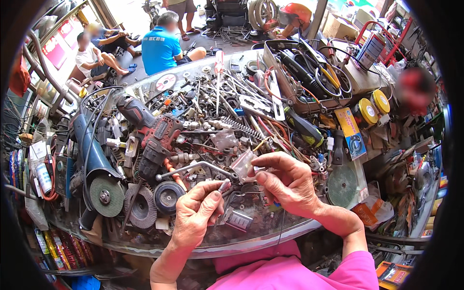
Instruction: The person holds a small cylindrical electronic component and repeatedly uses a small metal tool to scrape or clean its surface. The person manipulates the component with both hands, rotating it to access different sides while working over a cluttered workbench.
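Small silvery metal piece (224, 185), pinched between thumb and fingertips of the left hand (195, 212), held up above the near part of the cluttered table (263, 231). In the right hand (290, 186), just beside, a second small shiny piece (257, 169), gripped between thumb and forefinger; exact kind of either impossible to tell. Pieces apart from each other. Just beyond the fingers, a clear plastic bag (240, 163); to its left, a bent metal bar (198, 166) lying across loose hardware. Farther left, a red and black power drill (162, 135), then a blue angle grinder (89, 142) with a green disc, near a grey abrasive wheel (141, 207). Beyond, a screwdriver (219, 63) amid metal parts; to the right, an open tool case (314, 99) and yellow-lidded tins (368, 111). At the far side, a seated person in a blue shirt (162, 50).
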Demonstrator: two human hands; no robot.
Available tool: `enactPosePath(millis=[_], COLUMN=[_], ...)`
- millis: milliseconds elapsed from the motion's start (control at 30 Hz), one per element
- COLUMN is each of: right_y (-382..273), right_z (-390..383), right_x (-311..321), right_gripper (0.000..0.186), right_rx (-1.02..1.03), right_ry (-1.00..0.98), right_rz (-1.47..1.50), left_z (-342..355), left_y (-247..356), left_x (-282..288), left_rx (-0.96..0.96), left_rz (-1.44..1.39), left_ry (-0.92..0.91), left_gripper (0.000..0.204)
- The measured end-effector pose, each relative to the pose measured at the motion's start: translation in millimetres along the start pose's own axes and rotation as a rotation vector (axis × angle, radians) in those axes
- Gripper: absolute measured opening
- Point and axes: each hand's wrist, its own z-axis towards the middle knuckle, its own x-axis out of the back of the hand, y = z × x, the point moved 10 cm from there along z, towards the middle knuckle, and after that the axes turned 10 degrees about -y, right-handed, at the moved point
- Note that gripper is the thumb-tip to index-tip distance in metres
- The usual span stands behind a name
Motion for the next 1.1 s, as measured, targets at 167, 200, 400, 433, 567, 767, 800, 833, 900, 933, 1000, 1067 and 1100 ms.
enactPosePath(millis=[167,200,400,433,567,767,800,833,900,933,1000,1067,1100], right_y=[-34.2,-47.3,-33.6,-42.2,-53.9,-48.0,-39.5,-38.1,-41.5,-41.8,-44.6,-52.3,-50.9], right_z=[-11.1,-15.1,-16.9,-16.8,-22.2,-17.9,-19.4,-19.1,-17.0,-16.5,-16.5,-17.5,-17.1], right_x=[-12.5,-22.3,-33.4,-32.1,-21.5,-38.2,-36.8,-34.8,-35.6,-36.3,-40.2,-41.2,-40.8], right_gripper=[0.025,0.025,0.023,0.022,0.021,0.024,0.024,0.024,0.024,0.024,0.023,0.022,0.020], right_rx=[0.316,0.486,0.447,0.495,0.418,0.505,0.483,0.492,0.437,0.421,0.416,0.467,0.448], right_ry=[-0.085,-0.097,-0.135,-0.127,-0.184,-0.227,-0.231,-0.227,-0.228,-0.232,-0.239,-0.218,-0.227], right_rz=[-0.451,-0.534,-0.554,-0.526,-0.460,-0.557,-0.585,-0.561,-0.583,-0.619,-0.688,-0.742,-0.742], left_z=[3.2,1.9,-3.2,-2.9,0.1,-1.3,1.9,2.7,1.3,1.0,-1.5,-1.5,-2.4], left_y=[10.0,17.8,18.6,22.2,19.3,23.1,24.2,23.5,22.8,22.6,31.5,33.1,30.0], left_x=[-12.8,-17.6,-18.7,-25.9,-34.9,-29.5,-31.3,-30.1,-26.0,-26.0,-30.4,-31.7,-29.8], left_rx=[-0.025,-0.076,-0.151,-0.186,-0.157,-0.194,-0.194,-0.174,-0.153,-0.152,-0.205,-0.241,-0.228], left_rz=[0.311,0.353,0.419,0.449,0.441,0.387,0.392,0.393,0.413,0.430,0.507,0.514,0.499], left_ry=[-0.002,-0.022,0.023,0.010,-0.021,-0.034,-0.052,-0.051,-0.048,-0.060,-0.096,-0.111,-0.104], left_gripper=[0.020,0.020,0.015,0.014,0.010,0.010,0.011,0.012,0.014,0.014,0.012,0.012,0.012])
